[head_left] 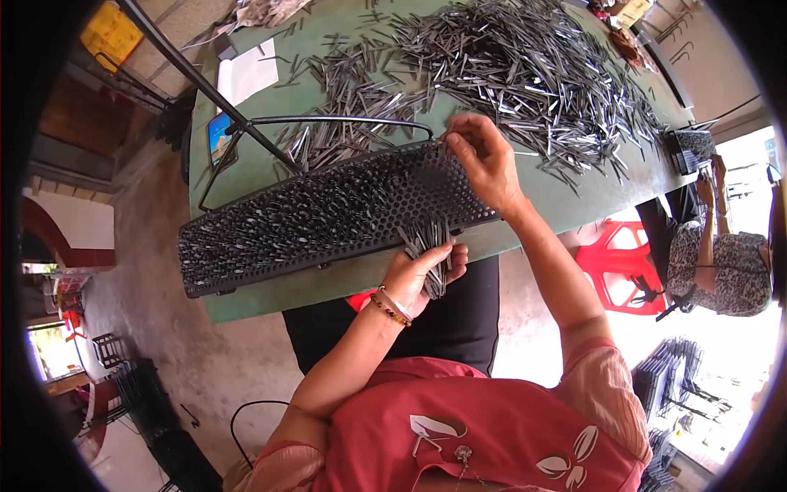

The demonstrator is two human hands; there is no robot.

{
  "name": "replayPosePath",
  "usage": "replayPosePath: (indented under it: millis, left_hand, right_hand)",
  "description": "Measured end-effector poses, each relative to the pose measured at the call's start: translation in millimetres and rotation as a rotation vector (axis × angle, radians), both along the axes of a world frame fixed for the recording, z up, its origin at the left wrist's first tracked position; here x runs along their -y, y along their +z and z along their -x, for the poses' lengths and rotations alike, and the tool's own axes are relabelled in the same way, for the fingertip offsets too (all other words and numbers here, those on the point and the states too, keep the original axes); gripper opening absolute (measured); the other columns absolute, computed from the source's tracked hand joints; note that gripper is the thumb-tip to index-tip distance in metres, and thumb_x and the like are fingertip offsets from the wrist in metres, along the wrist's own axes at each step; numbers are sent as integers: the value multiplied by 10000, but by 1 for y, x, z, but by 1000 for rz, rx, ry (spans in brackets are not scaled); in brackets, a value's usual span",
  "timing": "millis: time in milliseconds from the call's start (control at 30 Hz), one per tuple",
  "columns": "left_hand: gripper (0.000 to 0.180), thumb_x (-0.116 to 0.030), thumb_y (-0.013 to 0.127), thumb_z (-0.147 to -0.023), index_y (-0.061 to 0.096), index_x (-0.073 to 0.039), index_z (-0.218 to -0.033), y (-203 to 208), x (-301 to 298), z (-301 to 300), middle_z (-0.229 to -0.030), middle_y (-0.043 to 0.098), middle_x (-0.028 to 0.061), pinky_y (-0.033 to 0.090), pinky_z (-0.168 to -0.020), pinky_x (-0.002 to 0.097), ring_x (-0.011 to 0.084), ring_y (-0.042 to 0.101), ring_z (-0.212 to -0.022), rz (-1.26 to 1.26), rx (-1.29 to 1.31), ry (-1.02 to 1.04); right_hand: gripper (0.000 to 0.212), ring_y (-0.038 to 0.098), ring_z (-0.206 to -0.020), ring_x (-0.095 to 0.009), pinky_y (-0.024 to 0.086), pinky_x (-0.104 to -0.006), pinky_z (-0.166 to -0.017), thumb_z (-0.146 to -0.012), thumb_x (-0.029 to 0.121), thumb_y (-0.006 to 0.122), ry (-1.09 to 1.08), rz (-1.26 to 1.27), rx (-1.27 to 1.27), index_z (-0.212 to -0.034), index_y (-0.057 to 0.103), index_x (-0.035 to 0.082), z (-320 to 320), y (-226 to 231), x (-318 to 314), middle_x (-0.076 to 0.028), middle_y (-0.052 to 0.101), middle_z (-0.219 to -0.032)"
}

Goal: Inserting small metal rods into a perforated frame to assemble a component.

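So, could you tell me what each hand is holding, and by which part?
The left hand grips a bundle of metal pins around its middle. The right hand pinches something at the perforated tray; too small to tell.

The lower part of the bundle of metal pins (430, 250) is covered by the fingers of the left hand (418, 275), so the number of pins cannot be told. What is pinched between the fingertips of the right hand (484, 160) is too small to be made out against the perforated black tray (328, 213). The far edge of the green table (574, 193) and the pile of loose pins (525, 74) are cut off by the upper edge. A seated person (721, 254) at the right is partly cut by the dark rim, and the thing held there is too small to tell.
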State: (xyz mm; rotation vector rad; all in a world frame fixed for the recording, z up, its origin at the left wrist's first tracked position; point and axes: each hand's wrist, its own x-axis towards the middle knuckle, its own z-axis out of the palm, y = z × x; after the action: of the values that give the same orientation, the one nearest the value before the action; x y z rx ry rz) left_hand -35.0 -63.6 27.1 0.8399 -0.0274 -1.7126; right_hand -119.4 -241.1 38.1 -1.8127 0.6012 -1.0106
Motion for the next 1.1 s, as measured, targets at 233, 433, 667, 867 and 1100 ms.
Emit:
replayPosePath:
  millis: [233,433,667,867,1100]
  left_hand:
    - [174,-76,571,-880,580,3,-1035,-11,-1,2,-947,643,136,557,-759,353,218,645,-856,-23,13,3]
    - [169,-71,564,-879,579,-1,-1032,-9,-2,3,-952,645,140,558,-754,354,223,648,-847,3,76,18]
    - [165,-72,572,-876,579,-5,-1027,-5,-3,3,-963,646,141,559,-751,357,227,649,-864,-5,86,32]
    - [149,-63,580,-870,583,-6,-1008,-10,-4,3,-960,649,140,561,-740,351,230,651,-864,-13,124,27]
    - [147,-59,581,-868,586,-3,-1004,-12,-3,2,-960,651,134,561,-731,347,220,652,-855,-15,121,24]
  right_hand:
    - [254,604,-771,-236,475,-299,-693,-823,-1,604,-169,364,-102,-1076,615,21,-9,-7,-2,-117,620,-852]
    - [250,572,-771,-255,432,-340,-717,-798,16,628,-150,614,-232,-1045,634,52,-12,-10,1,-86,629,-850]
    - [230,570,-755,-230,416,-333,-723,-791,28,637,-189,663,-230,-1019,642,56,-13,-8,1,-69,634,-847]
    - [216,567,-793,-227,404,-337,-758,-783,53,644,-152,675,-299,-999,651,65,-11,-16,1,-59,632,-888]
    - [219,557,-852,-262,408,-358,-799,-779,59,643,-122,701,-322,-996,663,80,-6,-5,-1,-73,599,-959]
